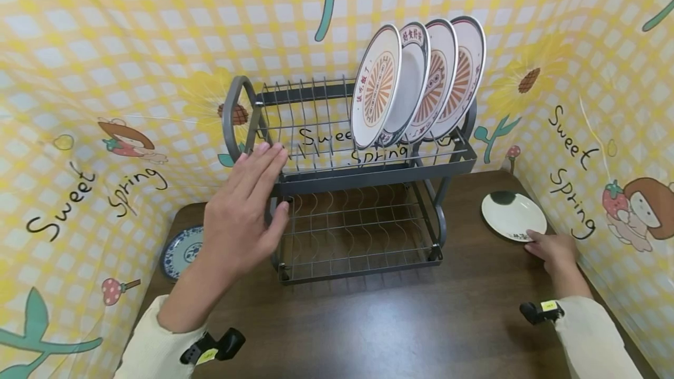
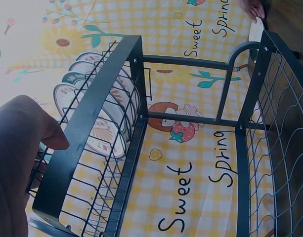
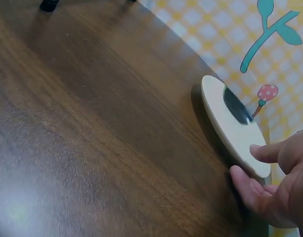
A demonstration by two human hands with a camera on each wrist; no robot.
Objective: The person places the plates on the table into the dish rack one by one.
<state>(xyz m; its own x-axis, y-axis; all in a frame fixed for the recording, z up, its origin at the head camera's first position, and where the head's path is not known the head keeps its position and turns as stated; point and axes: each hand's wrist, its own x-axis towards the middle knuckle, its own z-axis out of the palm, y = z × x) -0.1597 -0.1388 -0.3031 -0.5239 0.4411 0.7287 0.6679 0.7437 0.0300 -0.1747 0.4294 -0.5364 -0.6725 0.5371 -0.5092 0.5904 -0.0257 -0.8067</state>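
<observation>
A dark grey two-tier dish rack [image 1: 368, 177] stands in the middle of the table. My left hand [image 1: 244, 209] rests on the front left corner of its upper tier, fingers laid straight over the wires. In the left wrist view the thumb [image 2: 56, 136] lies against the front bar. At the right, my right hand [image 1: 555, 250] pinches the near rim of a small cream plate [image 1: 513, 215] with a dark green patch, thumb [image 3: 262, 153] on top and fingers below. The plate lies low by the table's right edge.
Several patterned white plates [image 1: 376, 86] stand upright in the right half of the upper tier. A blue-and-white plate [image 1: 174, 256] lies at the left, partly behind my left forearm. Yellow checked cloth [image 1: 184, 16] rises behind and at both sides of the brown table [image 1: 368, 326].
</observation>
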